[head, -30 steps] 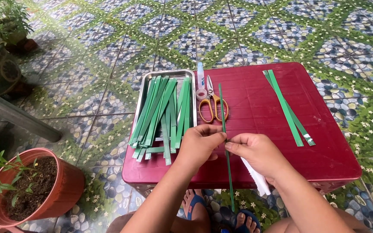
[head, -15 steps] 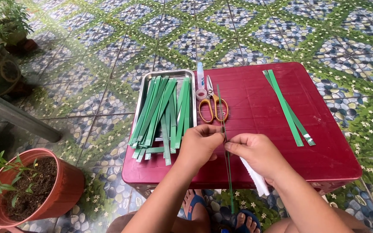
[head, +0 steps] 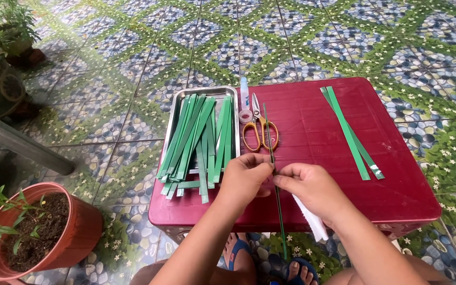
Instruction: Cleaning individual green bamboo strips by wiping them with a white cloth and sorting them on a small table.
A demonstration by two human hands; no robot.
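Observation:
My left hand (head: pixel 245 179) and my right hand (head: pixel 312 189) meet over the front of a dark red plastic table (head: pixel 323 132). Both pinch a thin green stem-like stick (head: pixel 270 138) that runs from the scissors down past the table's front edge. A white strip of paper (head: pixel 312 221) hangs under my right hand. To the left, a metal tray (head: pixel 171 122) holds several long green paper strips (head: pixel 199 142). Orange-handled scissors (head: pixel 259 132) lie just beyond my hands.
A small tape roll (head: pixel 246 116) and a pale blue tube (head: pixel 244 93) lie by the scissors. Two green strips (head: pixel 350 132) lie on the table's right side. A terracotta plant pot (head: pixel 38 232) stands at lower left on the patterned tile floor. My sandalled feet (head: pixel 270 264) show under the table.
The green stick has shifted slightly in my fingers and its lower end sits a little differently. Both hands stay in nearly the same place.

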